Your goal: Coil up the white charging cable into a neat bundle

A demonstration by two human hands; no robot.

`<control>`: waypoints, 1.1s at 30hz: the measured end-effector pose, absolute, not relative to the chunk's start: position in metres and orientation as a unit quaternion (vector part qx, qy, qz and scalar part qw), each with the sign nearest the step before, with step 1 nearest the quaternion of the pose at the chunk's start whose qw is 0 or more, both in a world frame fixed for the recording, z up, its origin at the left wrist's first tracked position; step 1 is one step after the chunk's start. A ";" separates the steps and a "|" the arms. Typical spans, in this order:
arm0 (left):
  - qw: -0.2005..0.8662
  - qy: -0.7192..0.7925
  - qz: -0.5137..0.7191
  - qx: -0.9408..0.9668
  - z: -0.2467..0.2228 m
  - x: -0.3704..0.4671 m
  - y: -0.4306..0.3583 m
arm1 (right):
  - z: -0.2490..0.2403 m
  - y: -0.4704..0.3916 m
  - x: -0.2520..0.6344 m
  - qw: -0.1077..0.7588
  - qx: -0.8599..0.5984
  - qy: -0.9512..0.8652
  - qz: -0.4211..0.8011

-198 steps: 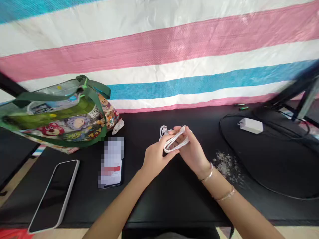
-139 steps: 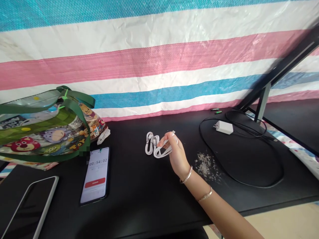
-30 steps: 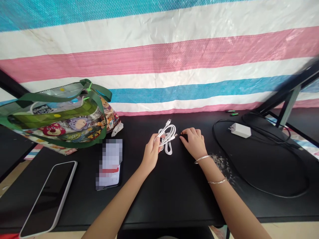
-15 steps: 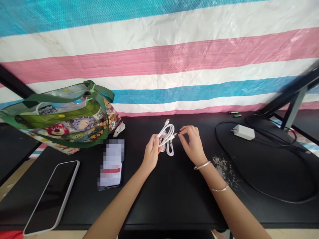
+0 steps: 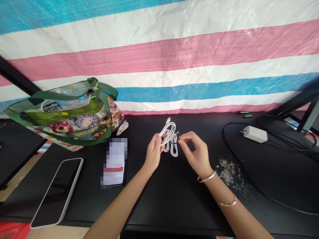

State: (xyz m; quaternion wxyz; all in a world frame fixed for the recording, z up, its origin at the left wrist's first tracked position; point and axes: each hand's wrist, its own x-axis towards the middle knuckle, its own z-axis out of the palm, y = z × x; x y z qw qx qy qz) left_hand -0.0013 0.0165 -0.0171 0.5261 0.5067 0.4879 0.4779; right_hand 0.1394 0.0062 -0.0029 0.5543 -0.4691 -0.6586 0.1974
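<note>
My left hand [image 5: 154, 151] is closed on a looped white charging cable [image 5: 169, 131], thumb on top. One plug of the cable points up and away from me. Lower loops of the bundle hang beside the fingers, with a thin black band around them. Just right of the cable, my right hand [image 5: 195, 151] pinches a small dark strip [image 5: 177, 134] between thumb and forefinger. The strip is close to the cable's other end; whether they touch is hard to make out.
On the black table [image 5: 154, 199], a cartoon-printed bag [image 5: 82, 122], a lit phone [image 5: 114, 162] and a white-edged phone [image 5: 58, 192] lie leftward. At right are a white charger [image 5: 255, 133], black cord [image 5: 236, 159] and green-and-black batteries [image 5: 247, 116]. A striped sheet [image 5: 174, 59] hangs behind.
My right hand has moved in against the cable bundle, bringing the dark strip to its right side. My left hand keeps its hold. The view has shifted slightly.
</note>
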 end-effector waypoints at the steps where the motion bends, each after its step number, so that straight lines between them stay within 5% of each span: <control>1: 0.524 0.488 0.476 0.510 -0.018 -0.001 0.016 | -0.003 0.005 0.137 0.549 -0.464 -0.666 0.199; 23: 0.460 0.489 0.432 0.602 -0.012 -0.002 0.010 | -0.014 0.004 0.132 0.499 -0.463 -0.712 0.170; 33: 0.514 0.469 0.473 0.541 -0.013 0.002 0.011 | -0.014 0.004 0.130 0.479 -0.447 -0.735 0.174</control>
